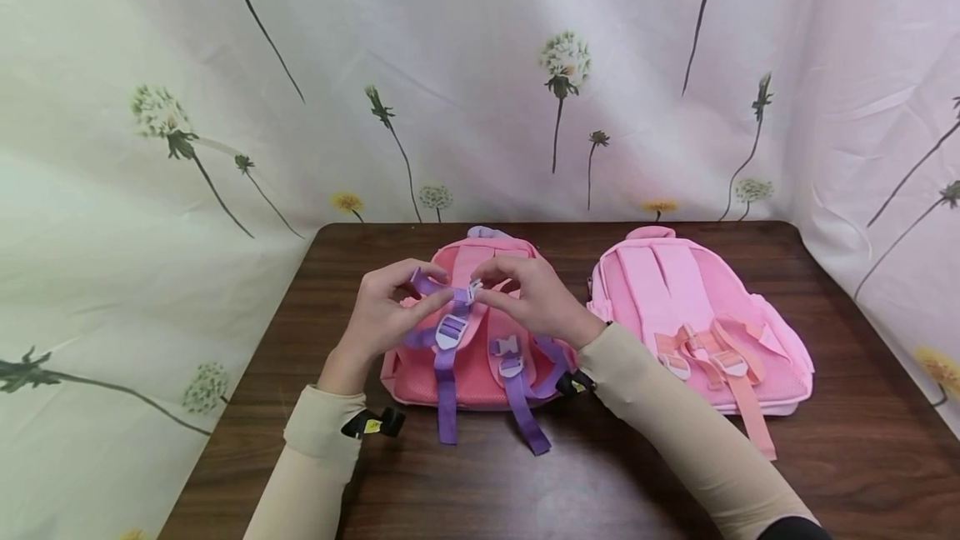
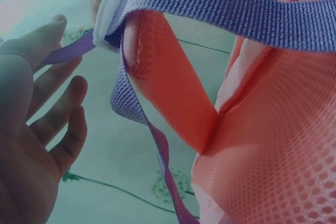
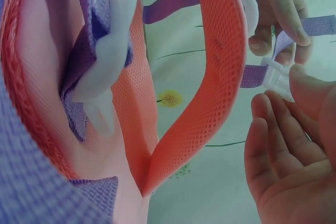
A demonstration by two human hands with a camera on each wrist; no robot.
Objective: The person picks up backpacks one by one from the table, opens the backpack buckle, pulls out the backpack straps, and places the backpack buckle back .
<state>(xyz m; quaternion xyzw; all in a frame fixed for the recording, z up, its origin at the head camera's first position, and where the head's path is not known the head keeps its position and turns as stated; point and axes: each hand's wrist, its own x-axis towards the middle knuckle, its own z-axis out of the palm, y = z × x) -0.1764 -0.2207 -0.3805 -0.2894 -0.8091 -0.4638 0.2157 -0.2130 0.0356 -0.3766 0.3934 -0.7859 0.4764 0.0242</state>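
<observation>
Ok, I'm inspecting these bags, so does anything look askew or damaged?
The peach straps on the light pink backpack look untidy: they lie bunched across its lower back, with one tail hanging past the bottom edge. I see no clear damage.

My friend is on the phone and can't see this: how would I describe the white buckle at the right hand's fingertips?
On the dark wooden table, find the coral backpack with purple straps, left of the paler pink backpack. On one strap is a small white buckle. Unlike the other white fittings there, it is pinched in the right hand.
</observation>
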